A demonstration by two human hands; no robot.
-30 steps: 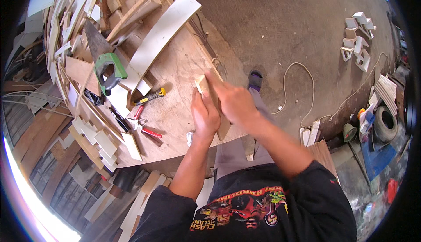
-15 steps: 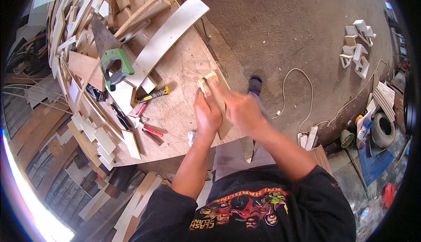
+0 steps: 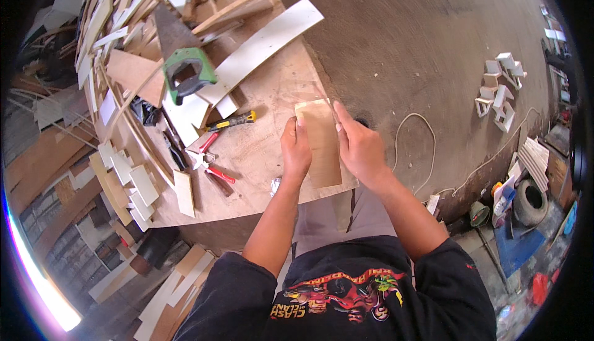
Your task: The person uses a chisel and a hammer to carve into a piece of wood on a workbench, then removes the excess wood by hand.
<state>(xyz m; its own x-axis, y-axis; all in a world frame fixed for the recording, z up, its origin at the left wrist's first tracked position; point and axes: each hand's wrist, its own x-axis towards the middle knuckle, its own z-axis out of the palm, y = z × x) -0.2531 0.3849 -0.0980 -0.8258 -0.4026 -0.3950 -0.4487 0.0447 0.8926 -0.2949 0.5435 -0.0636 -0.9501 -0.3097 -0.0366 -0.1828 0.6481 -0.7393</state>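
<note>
Clearly, the left hand point(image 3: 297, 150) clasps one board point(image 3: 323, 149), one saw point(image 3: 178, 38) beyond; the right hand's grip point(image 3: 363, 150) I cannot tell.

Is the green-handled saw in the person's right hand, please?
No, the green-handled saw lies among wooden boards on the table, apart from the right hand.

A green-handled saw point(image 3: 181, 55) and red-handled pliers point(image 3: 199, 157) lie left; white frames point(image 3: 502, 97) sit far right, a tyre point(image 3: 523, 208) nearer.

Black shirt point(image 3: 340, 248): reddish lettering point(image 3: 348, 281) runs along the print's point(image 3: 352, 301) upper edge; yellow lettering point(image 3: 288, 304) sits lower left.
</note>
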